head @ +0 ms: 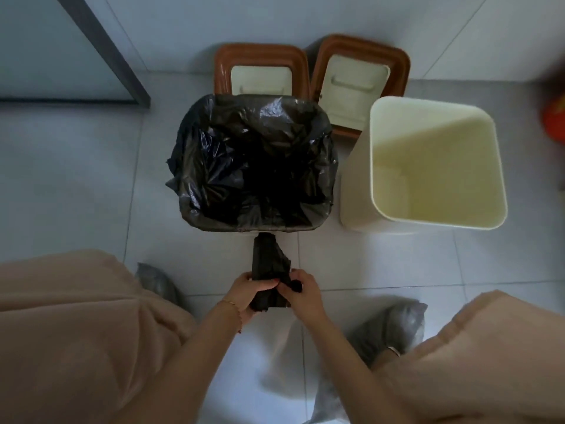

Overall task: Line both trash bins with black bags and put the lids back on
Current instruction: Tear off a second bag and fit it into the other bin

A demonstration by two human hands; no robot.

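Note:
Two bins stand on the tiled floor. The left bin [195, 215] is lined with a black bag [253, 160] folded over its rim. The right bin [354, 191] is cream, bare inside and tilted a little. Two brown lids with cream flaps, the left lid [260, 61] and the right lid [360, 75], lean against the wall behind the bins. In front of the lined bin, my left hand [244, 290] and my right hand [302, 290] both grip a folded black bag roll [269, 264], held upright just above the floor.
My knees in beige trousers fill the bottom left and right. Grey shoe covers [394, 328] show on my feet. A dark door frame [122, 65] runs diagonally at the upper left. Something orange [555, 120] lies at the right edge.

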